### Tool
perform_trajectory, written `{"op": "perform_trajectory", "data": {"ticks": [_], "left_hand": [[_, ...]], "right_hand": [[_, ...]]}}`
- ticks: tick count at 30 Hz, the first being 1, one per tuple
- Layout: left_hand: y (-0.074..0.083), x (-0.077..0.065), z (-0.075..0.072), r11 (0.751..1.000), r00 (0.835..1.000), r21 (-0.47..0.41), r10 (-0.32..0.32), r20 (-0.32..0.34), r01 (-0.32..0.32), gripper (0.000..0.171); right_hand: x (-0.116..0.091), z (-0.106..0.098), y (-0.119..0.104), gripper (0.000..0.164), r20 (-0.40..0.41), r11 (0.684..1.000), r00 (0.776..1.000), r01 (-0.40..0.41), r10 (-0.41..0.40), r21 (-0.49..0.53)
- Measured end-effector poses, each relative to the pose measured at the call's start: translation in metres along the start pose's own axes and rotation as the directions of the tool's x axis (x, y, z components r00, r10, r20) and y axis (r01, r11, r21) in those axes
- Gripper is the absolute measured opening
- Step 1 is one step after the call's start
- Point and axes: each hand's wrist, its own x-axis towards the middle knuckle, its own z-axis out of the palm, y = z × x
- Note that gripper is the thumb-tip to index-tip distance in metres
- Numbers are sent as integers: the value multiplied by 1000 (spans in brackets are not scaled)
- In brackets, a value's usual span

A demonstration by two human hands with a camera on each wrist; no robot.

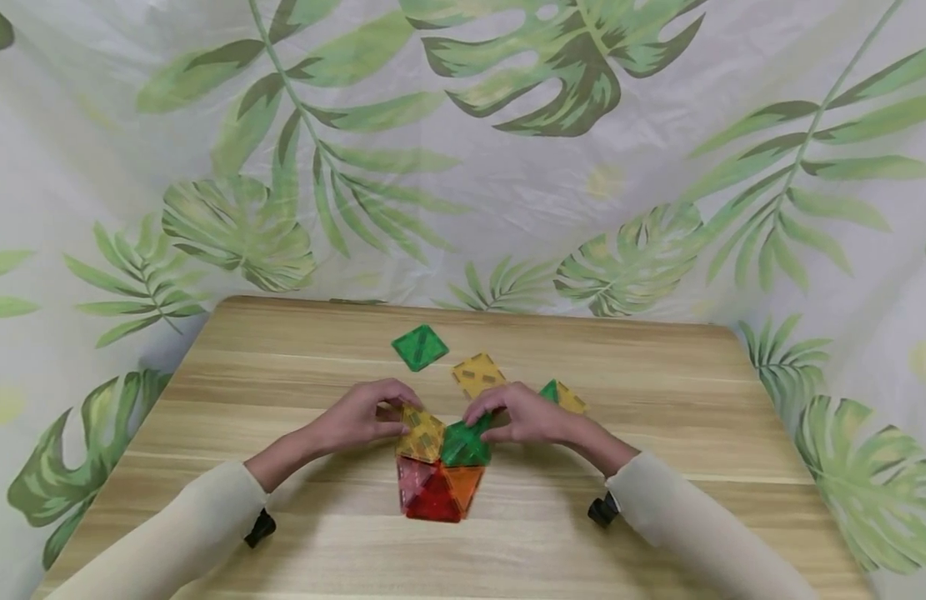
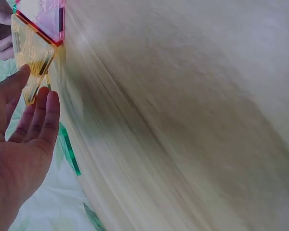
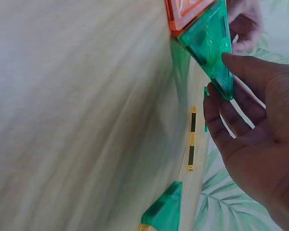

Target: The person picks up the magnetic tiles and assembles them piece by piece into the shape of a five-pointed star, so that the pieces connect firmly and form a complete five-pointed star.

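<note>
Left grip: the left hand (image 1: pixel 368 414) pinches a translucent yellow plastic tile (image 1: pixel 421 437) between thumb and fingertips, the gap no wider than the tile; holding its outer side probably leaves the inner edges free to line up.
Right grip: the right hand (image 1: pixel 524 414) likewise pinches a translucent green plastic tile (image 1: pixel 466 446), thumb on one face, fingers behind; the mirrored hold seems meant to balance the two sides.
Held tiles' place: midway between the desk's (image 1: pixel 695 400) left and right edges, side by side; the wrist views suggest both tilt up from the wood.
Joined tiles: a translucent red plastic triangle (image 1: pixel 435 502) lies between a pink plastic tile (image 1: pixel 412 477) and an orange plastic triangle (image 1: pixel 466 483), on the near-edge side of the held pair; dark bars along the borders, likely magnets, would explain the edge-to-edge contact.
Loose tiles: a green plastic square (image 1: pixel 420 347) near the back edge, a yellow plastic square (image 1: pixel 476 372) beyond the right hand, and a small green-and-yellow group (image 1: pixel 568 395) towards the back right corner, partly hidden; spread there, they presumably stay reachable without crowding the work.
</note>
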Motion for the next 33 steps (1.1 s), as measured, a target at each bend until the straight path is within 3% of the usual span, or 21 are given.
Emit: {"op": "perform_trajectory", "data": {"ticks": [7,14,21,29,33], "left_hand": [[4,19,11,995,999,86,46,-22,-44,26],[8,41,19,988,995,121,97,32,-100,24],[15,60,23,991,991,82,94,94,-102,24],[20,80,31,997,983,62,40,177,-52,26],[24,85,35,998,979,32,38,200,-45,27]], "right_hand": [[-23,6,-3,21,-67,981,995,56,-69,-185],[-47,21,-7,20,-161,957,976,100,-148,-273],[-59,39,-20,23,-246,956,963,36,-112,-293],[-59,62,-39,30,-355,897,926,-48,-124,-439],[-59,68,-47,31,-382,893,919,-93,-94,-441]]}}
